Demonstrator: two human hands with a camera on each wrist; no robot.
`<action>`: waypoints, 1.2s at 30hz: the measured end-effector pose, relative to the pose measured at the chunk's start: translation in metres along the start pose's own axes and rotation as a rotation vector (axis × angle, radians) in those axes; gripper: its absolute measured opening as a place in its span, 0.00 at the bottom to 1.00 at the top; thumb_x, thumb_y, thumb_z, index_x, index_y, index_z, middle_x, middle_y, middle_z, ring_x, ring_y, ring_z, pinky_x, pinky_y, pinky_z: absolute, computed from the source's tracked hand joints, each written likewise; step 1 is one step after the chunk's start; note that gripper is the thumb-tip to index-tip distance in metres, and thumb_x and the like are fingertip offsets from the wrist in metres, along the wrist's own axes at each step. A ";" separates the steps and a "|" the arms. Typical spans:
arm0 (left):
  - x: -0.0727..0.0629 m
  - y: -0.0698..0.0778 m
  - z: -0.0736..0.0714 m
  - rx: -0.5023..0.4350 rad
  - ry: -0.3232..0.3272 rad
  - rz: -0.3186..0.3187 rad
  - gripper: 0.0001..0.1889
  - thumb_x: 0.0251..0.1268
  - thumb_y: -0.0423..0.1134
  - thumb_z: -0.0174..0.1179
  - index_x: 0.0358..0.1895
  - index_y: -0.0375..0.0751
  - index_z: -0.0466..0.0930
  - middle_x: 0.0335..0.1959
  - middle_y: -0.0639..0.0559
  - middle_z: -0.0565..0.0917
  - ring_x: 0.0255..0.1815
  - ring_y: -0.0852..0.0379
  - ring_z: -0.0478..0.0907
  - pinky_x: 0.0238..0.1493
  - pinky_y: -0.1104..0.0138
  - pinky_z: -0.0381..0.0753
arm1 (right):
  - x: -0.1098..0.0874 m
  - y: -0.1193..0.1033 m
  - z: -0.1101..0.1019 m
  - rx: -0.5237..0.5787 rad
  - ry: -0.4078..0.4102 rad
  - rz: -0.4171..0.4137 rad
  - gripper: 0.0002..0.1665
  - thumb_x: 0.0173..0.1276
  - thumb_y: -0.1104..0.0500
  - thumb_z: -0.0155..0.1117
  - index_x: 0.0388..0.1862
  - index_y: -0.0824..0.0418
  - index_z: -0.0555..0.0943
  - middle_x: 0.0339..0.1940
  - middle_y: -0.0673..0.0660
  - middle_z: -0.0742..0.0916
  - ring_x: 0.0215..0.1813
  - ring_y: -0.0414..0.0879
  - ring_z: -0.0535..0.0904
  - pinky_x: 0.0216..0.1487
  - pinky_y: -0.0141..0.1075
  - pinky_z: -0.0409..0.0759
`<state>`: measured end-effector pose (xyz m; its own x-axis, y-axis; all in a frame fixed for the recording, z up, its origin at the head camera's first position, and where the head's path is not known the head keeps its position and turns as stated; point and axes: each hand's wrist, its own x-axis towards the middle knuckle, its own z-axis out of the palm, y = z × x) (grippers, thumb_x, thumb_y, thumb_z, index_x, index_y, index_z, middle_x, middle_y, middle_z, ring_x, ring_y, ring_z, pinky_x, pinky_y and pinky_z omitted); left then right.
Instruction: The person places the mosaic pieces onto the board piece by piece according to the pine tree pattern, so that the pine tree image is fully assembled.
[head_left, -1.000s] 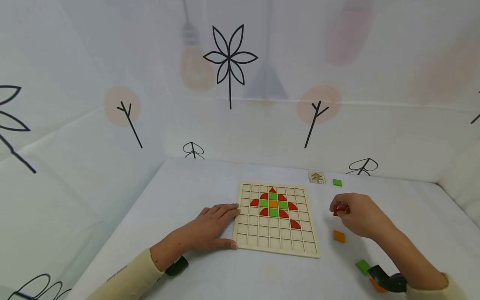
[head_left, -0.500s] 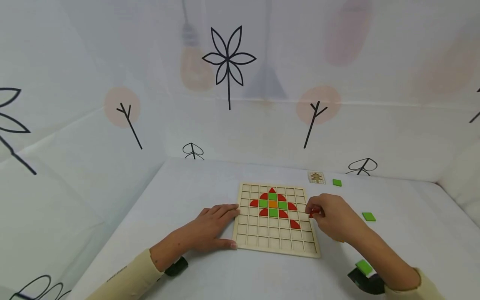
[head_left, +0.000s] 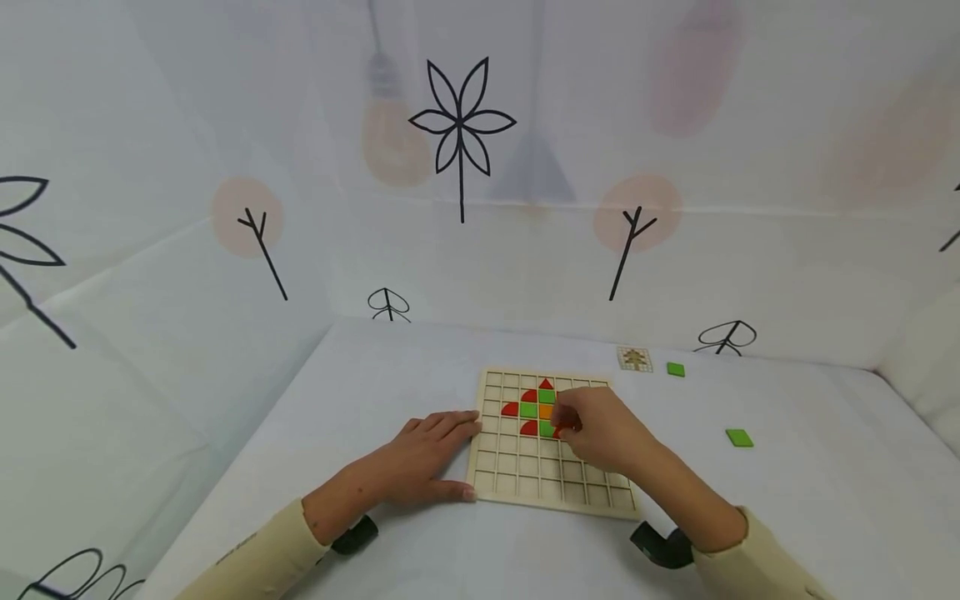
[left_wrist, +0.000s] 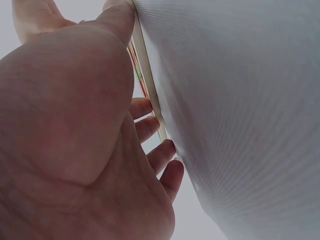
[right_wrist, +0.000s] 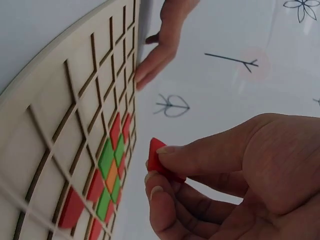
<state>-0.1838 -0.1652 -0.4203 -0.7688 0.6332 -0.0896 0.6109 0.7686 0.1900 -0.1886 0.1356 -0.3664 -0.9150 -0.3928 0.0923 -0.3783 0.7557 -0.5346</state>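
Observation:
A wooden grid board [head_left: 517, 485] lies on the white table. Set into it are red quarter-round tiles [head_left: 511, 409], green squares [head_left: 528, 410], an orange square [head_left: 546, 412] and a red triangle [head_left: 546, 384]. My left hand [head_left: 420, 458] lies beside the board, its fingertips and thumb at the left edge. Over the board's right half, my right hand [head_left: 607, 432] pinches a red tile [right_wrist: 155, 161] between thumb and fingers, raised above the grid. That hand hides several tiles in the head view. In the right wrist view, one red tile [right_wrist: 72, 207] lies apart from the cluster.
A small card [head_left: 634, 359] with a tree pattern lies behind the board, beside a green tile [head_left: 676, 369]. Another green tile [head_left: 739, 437] is on the table to the right. White printed cloth [head_left: 525, 275] hangs along the back.
My right hand has moved left from the table beside the board to over its right half, carrying the red tile. The left hand has stayed at the board's edge.

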 end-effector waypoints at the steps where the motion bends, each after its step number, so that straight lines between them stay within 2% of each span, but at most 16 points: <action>1: 0.000 0.000 0.000 -0.001 -0.001 -0.001 0.50 0.68 0.76 0.56 0.86 0.54 0.54 0.87 0.58 0.53 0.86 0.52 0.52 0.77 0.45 0.63 | 0.003 -0.001 0.002 0.014 -0.004 -0.003 0.09 0.66 0.74 0.70 0.34 0.60 0.85 0.30 0.49 0.84 0.34 0.45 0.77 0.40 0.40 0.82; 7: 0.000 -0.001 0.001 -0.003 -0.003 0.003 0.50 0.69 0.75 0.56 0.86 0.54 0.54 0.87 0.58 0.53 0.86 0.52 0.52 0.77 0.45 0.63 | 0.022 -0.004 0.016 0.064 -0.049 -0.039 0.08 0.67 0.73 0.69 0.34 0.61 0.85 0.30 0.49 0.84 0.34 0.43 0.78 0.39 0.39 0.80; 14: -0.001 -0.002 0.001 -0.017 0.012 0.019 0.50 0.69 0.75 0.56 0.86 0.53 0.54 0.87 0.58 0.53 0.86 0.53 0.52 0.76 0.45 0.63 | 0.039 -0.008 0.029 0.108 -0.099 -0.076 0.12 0.67 0.75 0.64 0.31 0.59 0.84 0.29 0.48 0.84 0.33 0.43 0.77 0.39 0.38 0.78; 22: -0.001 -0.004 0.002 -0.020 0.021 0.033 0.50 0.69 0.76 0.54 0.86 0.53 0.54 0.87 0.57 0.53 0.86 0.53 0.52 0.76 0.45 0.63 | 0.042 -0.009 0.039 0.094 -0.111 -0.129 0.11 0.66 0.72 0.70 0.30 0.57 0.83 0.28 0.47 0.83 0.33 0.41 0.76 0.37 0.36 0.78; 30: 0.000 -0.004 0.002 -0.016 0.022 0.032 0.50 0.69 0.76 0.55 0.86 0.52 0.54 0.87 0.57 0.53 0.86 0.52 0.52 0.76 0.45 0.63 | 0.045 -0.009 0.047 0.105 -0.089 -0.115 0.12 0.66 0.71 0.71 0.28 0.55 0.83 0.28 0.46 0.82 0.34 0.43 0.76 0.38 0.35 0.78; 36: 0.000 -0.004 0.003 -0.018 0.029 0.042 0.50 0.70 0.75 0.56 0.86 0.52 0.55 0.87 0.57 0.53 0.85 0.52 0.53 0.76 0.46 0.63 | 0.046 -0.007 0.047 0.086 -0.108 -0.111 0.12 0.66 0.72 0.70 0.29 0.57 0.84 0.28 0.47 0.82 0.34 0.43 0.76 0.38 0.35 0.79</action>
<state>-0.1863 -0.1681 -0.4238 -0.7476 0.6621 -0.0525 0.6398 0.7392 0.2103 -0.2214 0.0872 -0.3979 -0.8461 -0.5289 0.0668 -0.4589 0.6588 -0.5962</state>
